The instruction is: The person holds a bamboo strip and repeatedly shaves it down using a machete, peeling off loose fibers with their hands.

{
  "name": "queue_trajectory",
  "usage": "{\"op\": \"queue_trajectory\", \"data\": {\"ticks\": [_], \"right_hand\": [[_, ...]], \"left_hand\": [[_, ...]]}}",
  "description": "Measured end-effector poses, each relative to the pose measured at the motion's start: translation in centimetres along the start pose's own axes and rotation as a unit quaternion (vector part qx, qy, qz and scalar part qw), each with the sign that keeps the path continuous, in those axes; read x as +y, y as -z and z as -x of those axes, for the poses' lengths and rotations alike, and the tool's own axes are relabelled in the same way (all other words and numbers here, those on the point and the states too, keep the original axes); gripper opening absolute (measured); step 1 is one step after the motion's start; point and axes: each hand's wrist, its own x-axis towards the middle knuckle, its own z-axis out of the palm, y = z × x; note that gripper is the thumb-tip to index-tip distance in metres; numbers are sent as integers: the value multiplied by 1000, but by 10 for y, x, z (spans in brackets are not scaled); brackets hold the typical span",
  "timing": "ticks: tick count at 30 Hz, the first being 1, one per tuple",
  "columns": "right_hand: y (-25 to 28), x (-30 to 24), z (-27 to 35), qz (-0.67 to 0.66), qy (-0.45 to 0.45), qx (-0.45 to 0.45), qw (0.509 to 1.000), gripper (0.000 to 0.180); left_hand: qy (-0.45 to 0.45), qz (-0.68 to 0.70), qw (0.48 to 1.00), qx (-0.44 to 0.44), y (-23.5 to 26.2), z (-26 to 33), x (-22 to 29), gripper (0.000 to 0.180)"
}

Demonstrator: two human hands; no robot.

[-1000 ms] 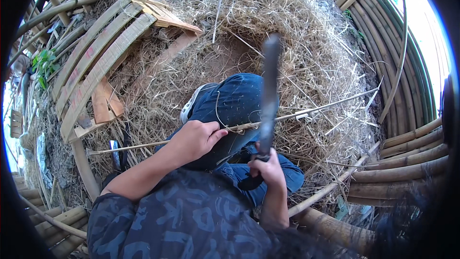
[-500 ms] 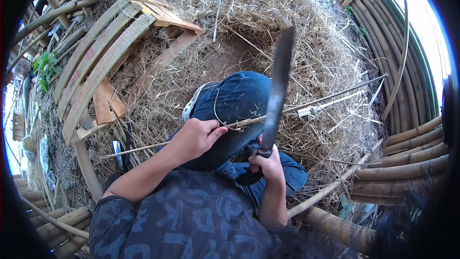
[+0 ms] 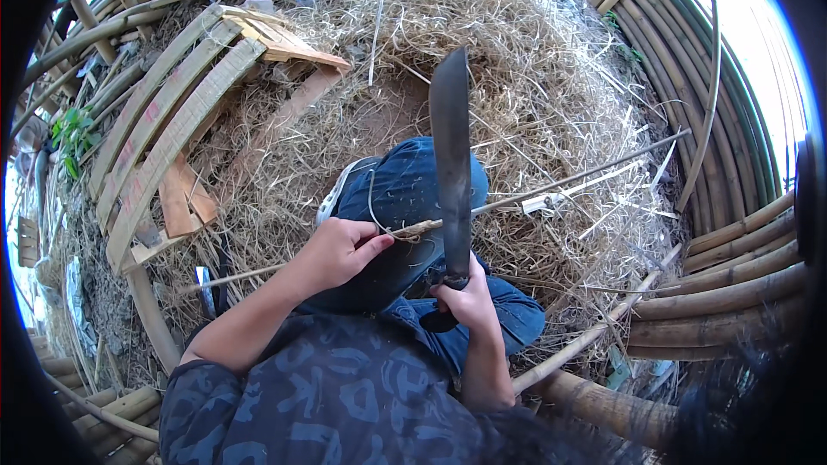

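My left hand (image 3: 338, 250) grips a long thin bamboo stick (image 3: 568, 182) that lies across my knee in blue jeans (image 3: 405, 194) and runs out to the right. My right hand (image 3: 465, 300) is closed on the dark handle of a big machete (image 3: 451, 155). Its wide blade points up and away from me and crosses the stick just right of my left hand. A thin curled shaving hangs off the stick by my left fingers.
A thick heap of dry shavings (image 3: 551, 77) covers the ground around me. Curved wooden slats (image 3: 164, 138) lie at the left. Stacked bamboo poles (image 3: 732, 250) line the right side and more poles lie at the lower left.
The machete blade has swung from leaning right to nearly upright and sits closer to my left hand on the stick. My left hand has stayed in place.
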Motion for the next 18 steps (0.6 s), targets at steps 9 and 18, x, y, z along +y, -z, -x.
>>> {"op": "queue_trajectory", "data": {"ticks": [9, 18], "right_hand": [[2, -12, 15, 151, 134, 139, 970, 39], [14, -28, -12, 452, 203, 179, 850, 54]], "left_hand": [[-23, -65, 995, 70, -3, 23, 19, 27], [-10, -111, 991, 76, -10, 29, 16, 29]]}}
